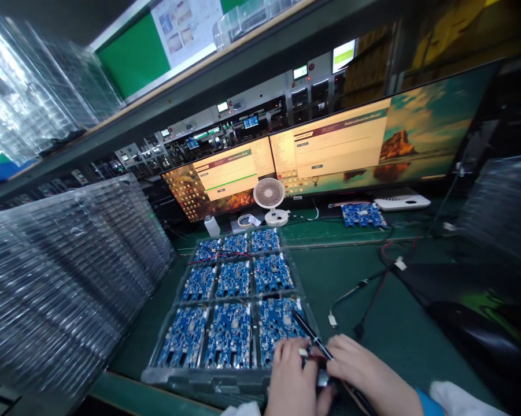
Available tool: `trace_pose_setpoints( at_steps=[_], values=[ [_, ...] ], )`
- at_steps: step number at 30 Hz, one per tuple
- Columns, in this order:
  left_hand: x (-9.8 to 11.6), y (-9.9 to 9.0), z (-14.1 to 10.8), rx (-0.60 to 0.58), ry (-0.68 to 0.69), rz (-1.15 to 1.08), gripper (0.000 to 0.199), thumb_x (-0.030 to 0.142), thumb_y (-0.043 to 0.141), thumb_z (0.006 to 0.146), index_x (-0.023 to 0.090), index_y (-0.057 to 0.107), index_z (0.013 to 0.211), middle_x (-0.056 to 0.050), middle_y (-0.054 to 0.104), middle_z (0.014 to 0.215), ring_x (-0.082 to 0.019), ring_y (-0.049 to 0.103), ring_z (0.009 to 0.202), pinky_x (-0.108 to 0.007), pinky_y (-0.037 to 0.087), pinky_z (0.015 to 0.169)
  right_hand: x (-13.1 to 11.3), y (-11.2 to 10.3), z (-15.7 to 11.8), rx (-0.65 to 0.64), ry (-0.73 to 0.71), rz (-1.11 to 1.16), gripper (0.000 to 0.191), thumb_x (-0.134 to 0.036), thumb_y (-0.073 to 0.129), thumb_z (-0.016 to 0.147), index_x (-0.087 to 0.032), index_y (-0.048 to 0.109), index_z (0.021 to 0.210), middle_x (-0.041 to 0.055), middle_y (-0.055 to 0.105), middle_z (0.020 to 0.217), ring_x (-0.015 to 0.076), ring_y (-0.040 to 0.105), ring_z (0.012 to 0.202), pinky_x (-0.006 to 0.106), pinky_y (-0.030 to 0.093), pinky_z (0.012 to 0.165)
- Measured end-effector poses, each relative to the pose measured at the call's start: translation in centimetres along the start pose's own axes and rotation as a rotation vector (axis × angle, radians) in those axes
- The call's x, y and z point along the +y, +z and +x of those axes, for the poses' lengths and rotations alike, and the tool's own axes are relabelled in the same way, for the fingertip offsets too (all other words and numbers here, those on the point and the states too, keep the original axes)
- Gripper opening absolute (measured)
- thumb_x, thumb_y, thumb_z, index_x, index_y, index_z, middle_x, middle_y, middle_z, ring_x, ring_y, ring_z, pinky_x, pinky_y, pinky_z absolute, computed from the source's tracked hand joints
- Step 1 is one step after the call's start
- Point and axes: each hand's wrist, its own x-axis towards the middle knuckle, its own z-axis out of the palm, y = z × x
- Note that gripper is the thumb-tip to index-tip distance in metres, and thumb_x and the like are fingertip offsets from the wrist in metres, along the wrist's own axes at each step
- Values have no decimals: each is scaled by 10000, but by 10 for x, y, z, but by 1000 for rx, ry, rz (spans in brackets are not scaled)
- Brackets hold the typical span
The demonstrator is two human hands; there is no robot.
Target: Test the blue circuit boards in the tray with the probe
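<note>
From where I stand, the black pen-like tool (313, 336) sits at the tray's near right corner, its long axis slanting from its tip, over the near right circuit board (280, 323), back toward the person and rightward. The right hand (359, 367) is the nearer, fingers closed around the shaft, so the tip lies ahead and to the left of it. The left hand (291, 375) is just beside, on the tool's left, fingers curled by a small white connector (303, 352); I can't tell whether it grips anything. The clear tray (199, 382) carries nine blue boards in three rows, near the bench's (325, 271) front edge. Loose cables (375, 277) lie to its right, stacked clear trays (69, 277) stand to its left, and a white fan (269, 193) faces out beyond its far edge.
</note>
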Motion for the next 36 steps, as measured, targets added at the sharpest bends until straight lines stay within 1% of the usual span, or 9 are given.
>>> trace_pose_setpoints(
  at_steps=[2,5,8,13,19,24,27,32,36],
  values=[
    [-1,7,-1,45,11,40,510,389,773,672,268,604,1139,-95,618,1164,-307,567,1048,-522,485,940,2,3,-1,49,37,-71,321,-70,274,895,-129,557,1034,107,493,1027,224,447,918,357,438,821],
    [-2,15,-3,119,18,83,529,434,785,647,253,610,1112,-90,617,1160,-308,569,1032,-521,497,908,13,6,-2,129,133,-198,454,1,290,780,-97,549,1140,148,453,1147,304,390,1072,470,468,854],
    [-1,16,-4,133,0,51,507,443,784,645,247,621,1084,-84,615,1172,-304,563,1037,-491,504,895,24,9,-3,135,178,-268,525,37,309,717,-97,553,1162,139,459,1139,329,374,1105,530,503,826],
    [0,12,-3,58,-47,-15,467,383,808,629,254,637,1043,-76,613,1197,-309,550,1063,-471,506,897,31,14,-3,147,183,-307,559,79,282,689,-71,569,1146,131,482,1096,286,412,1099,485,527,882],
    [-1,16,-5,78,-28,-9,367,348,798,649,239,640,962,-71,605,1237,-324,540,1093,-505,494,909,38,16,-5,240,170,-329,564,84,229,717,-80,570,1135,119,479,1138,267,392,1155,422,517,917],
    [0,14,-6,52,-31,-21,354,332,800,652,240,649,959,-75,603,1249,-327,542,1096,-507,499,910,34,3,1,304,161,-258,509,48,244,722,-107,567,1083,95,513,977,218,496,903,336,536,758],
    [5,9,0,25,-61,-51,344,300,801,656,235,656,961,-76,598,1264,-340,532,1119,-534,492,927,24,-9,5,352,146,-182,409,14,255,797,-119,518,1081,81,497,942,197,495,844,288,514,706],
    [21,-6,11,-139,-94,-69,368,257,769,695,218,666,1045,-112,574,1301,-359,518,1146,-560,483,951,6,-20,6,410,75,-61,211,-102,294,1021,-174,436,1160,73,466,1053,193,448,1065,262,463,862],
    [30,-17,14,-233,-197,-90,456,194,716,724,170,632,1171,-170,554,1298,-387,461,1219,-592,401,1038,-1,-18,6,250,-89,70,181,-150,274,1088,-170,442,1152,113,450,1145,212,415,1118,293,461,910]
  ],
)
